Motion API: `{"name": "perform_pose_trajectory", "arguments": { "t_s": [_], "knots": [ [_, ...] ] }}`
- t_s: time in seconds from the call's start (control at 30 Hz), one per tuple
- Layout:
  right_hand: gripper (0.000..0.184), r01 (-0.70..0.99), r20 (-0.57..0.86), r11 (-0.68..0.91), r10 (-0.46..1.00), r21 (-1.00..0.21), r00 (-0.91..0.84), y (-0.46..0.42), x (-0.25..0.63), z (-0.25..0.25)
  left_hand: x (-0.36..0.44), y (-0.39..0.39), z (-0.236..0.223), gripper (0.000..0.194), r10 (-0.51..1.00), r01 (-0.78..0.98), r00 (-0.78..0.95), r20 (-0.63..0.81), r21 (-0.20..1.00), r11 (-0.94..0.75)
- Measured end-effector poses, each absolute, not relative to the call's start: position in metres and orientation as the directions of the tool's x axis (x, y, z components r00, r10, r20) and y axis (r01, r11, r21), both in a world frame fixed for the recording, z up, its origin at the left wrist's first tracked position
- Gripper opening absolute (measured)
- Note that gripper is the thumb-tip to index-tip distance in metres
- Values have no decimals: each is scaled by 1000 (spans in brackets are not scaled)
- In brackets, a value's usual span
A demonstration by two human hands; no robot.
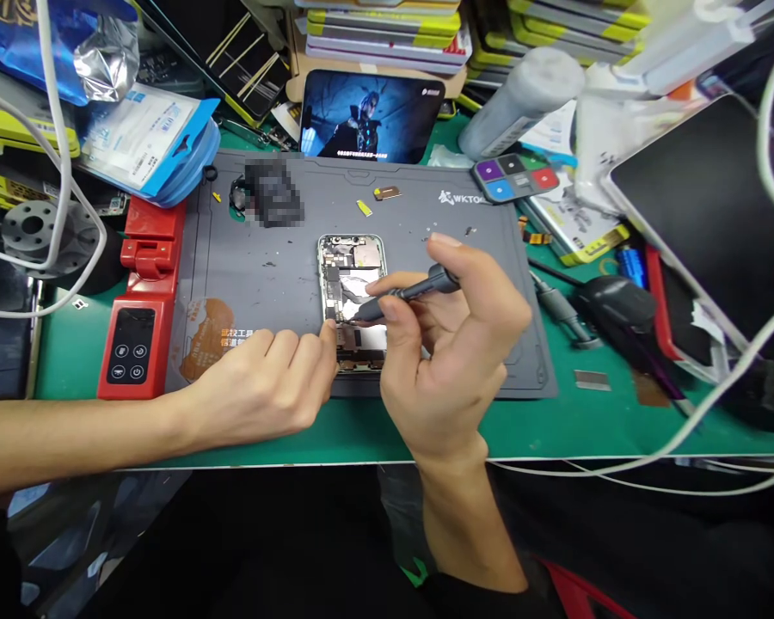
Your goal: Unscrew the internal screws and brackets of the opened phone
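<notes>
An opened smartphone (365, 258) lies on the grey work mat (284, 301), its circuit boards and silvery inside bare. My right hand (448, 344) pinches a dark screwdriver (406, 295) between thumb and fingers, held at a slant. Its tip reaches the left-middle of the phone's inside; a screw there is too small to make out. With fingers curled, my left hand (277, 378) bears against the phone's lower left edge, the fingertip close to the screwdriver tip. The thumb of that hand is hidden.
Behind the mat a propped screen (372, 116) plays a video. A red device (135, 344) stands at left, near blue-edged packets (151, 142). Small scraps (387, 193) lie on the mat. At right are a grey bottle (522, 99), a large dark tablet (703, 206) and white cables (735, 378).
</notes>
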State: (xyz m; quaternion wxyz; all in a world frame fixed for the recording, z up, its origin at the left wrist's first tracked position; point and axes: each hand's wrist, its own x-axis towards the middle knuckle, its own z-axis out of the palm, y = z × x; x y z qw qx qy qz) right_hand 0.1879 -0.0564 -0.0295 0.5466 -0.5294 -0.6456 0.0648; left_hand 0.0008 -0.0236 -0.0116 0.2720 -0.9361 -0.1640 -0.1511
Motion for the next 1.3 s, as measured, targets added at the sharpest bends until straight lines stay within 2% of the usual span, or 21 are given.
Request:
{"name": "perform_pose_trajectory", "arguments": {
  "t_s": [0.1, 0.27, 0.5, 0.73, 0.9, 1.1, 1.3],
  "knots": [
    [52, 620, 648, 437, 746, -652, 156, -57, 188, -30, 1, -23, -12, 34, 216, 386, 899, 382, -456, -802],
    [65, 633, 672, 474, 733, -612, 101, -56, 190, -31, 2, -23, -12, 33, 205, 375, 901, 381, -452, -809],
    [47, 535, 695, 494, 662, -686, 280, -56, 191, -29, 0, -24, -11, 35, 198, 367, 909, 367, -479, -797],
    [50, 499, 655, 479, 706, -722, 269, -61, 192, -29, 1, -23, -11, 35, 213, 373, 909, 357, -475, -797],
    [36, 376, 511, 378, 776, -846, 370, -66, 192, -21, 1, -22, -12, 34, 203, 378, 901, 383, -465, -800],
    [33, 196, 324, 274, 893, -942, 311, -68, 192, -18, 1, -23, -11, 34, 203, 373, 906, 371, -472, -799],
    [32, 193, 291, 247, 923, -950, 252, -67, 191, -19, 2, -23, -10, 30, 198, 379, 901, 387, -476, -793]
  ]
}}
